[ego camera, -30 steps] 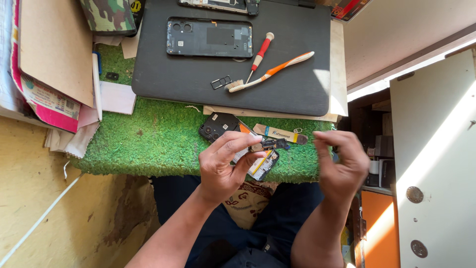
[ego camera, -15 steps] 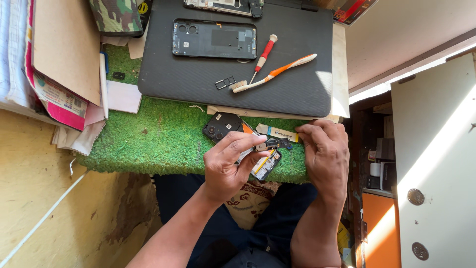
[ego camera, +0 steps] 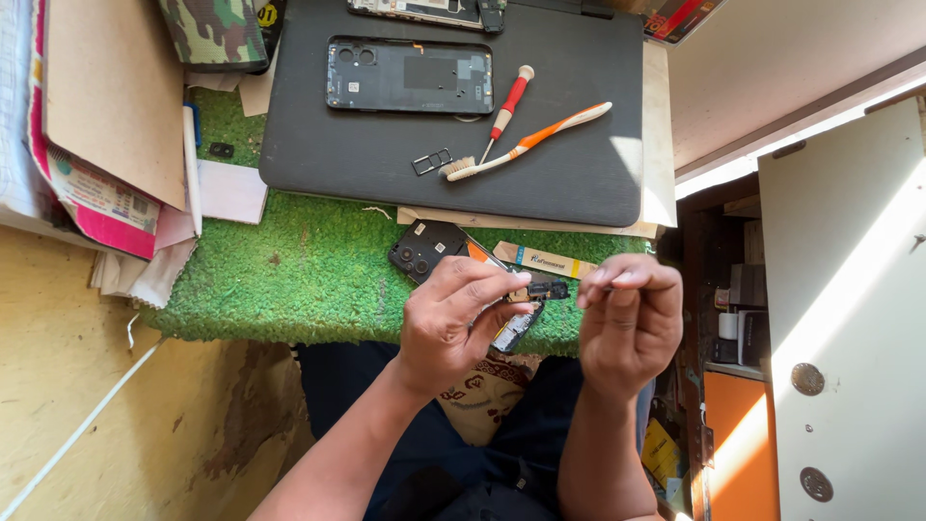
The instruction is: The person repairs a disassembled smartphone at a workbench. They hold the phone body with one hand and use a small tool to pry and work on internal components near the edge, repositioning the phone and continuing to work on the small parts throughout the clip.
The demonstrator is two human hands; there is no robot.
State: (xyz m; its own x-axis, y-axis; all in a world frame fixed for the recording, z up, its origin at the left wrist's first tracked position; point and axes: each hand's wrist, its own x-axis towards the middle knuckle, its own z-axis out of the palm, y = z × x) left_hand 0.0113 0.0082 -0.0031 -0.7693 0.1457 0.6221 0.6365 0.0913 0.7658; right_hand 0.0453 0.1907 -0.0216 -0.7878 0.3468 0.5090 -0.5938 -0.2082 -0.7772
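The left hand (ego camera: 453,318) pinches a small black part (ego camera: 547,289) at its fingertips. The right hand (ego camera: 629,323), just beside it, has fingertips closed together; a toothbrush (ego camera: 526,145) lies beyond on the counter (ego camera: 318,270).

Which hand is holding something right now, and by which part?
Left hand pinches a small dark phone part by its near end, fingertips only. Right hand has fingertips pinched together; whether it holds anything cannot be told.

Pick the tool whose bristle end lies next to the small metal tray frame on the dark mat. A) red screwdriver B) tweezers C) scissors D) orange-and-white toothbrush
D: the toothbrush lies slanted on the mat, its bristles right beside the tray frame; the screwdriver shows only a tip there.
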